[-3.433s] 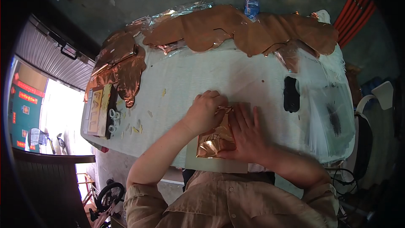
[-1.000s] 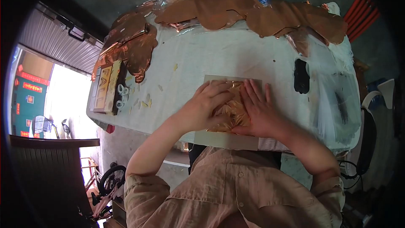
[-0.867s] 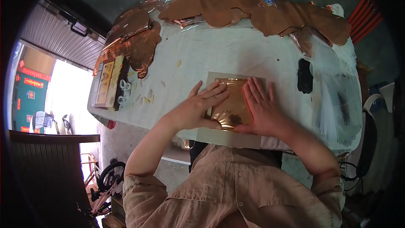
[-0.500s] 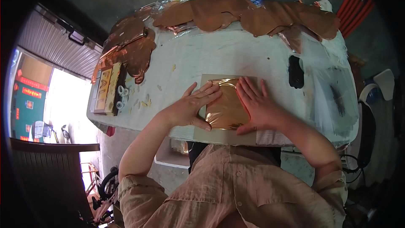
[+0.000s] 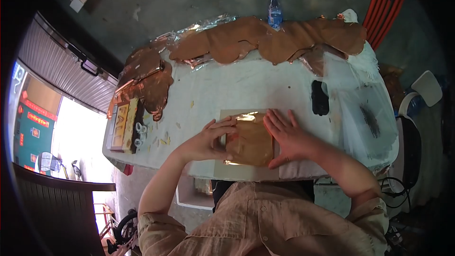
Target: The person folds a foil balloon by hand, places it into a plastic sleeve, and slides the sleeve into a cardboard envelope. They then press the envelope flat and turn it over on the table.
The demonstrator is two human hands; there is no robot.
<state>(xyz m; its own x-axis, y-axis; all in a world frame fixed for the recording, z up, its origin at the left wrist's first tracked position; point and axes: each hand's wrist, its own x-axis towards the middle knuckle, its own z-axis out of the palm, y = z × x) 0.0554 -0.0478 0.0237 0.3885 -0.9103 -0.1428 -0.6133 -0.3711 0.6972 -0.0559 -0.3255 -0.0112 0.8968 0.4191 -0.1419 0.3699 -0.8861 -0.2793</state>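
A square of shiny gold foil (image 5: 251, 142) lies on a grey board (image 5: 222, 171) near the front edge of the table. My left hand (image 5: 207, 141) rests at the foil's left edge, its fingers bent and its thumb apart from them. Along the opposite edge my right hand (image 5: 290, 138) lies flat, fingers stretched and thumb spread, touching the foil. Bright reflections show on the foil's top and lower left edges. Whatever lies under the foil is hidden.
Brown sheets with scalloped edges (image 5: 237, 42) line the table's far side. A box with raised letter shapes (image 5: 122, 125) and white rings (image 5: 140, 132) sit left. To the right are a black object (image 5: 320, 97) and clear plastic sheets (image 5: 367, 123). A water bottle (image 5: 275, 14) stands behind.
My left hand has drawn back from lying across the foil to its left edge, its fingers now more bent. My right hand stays on the right side. The whole view has shifted upward.
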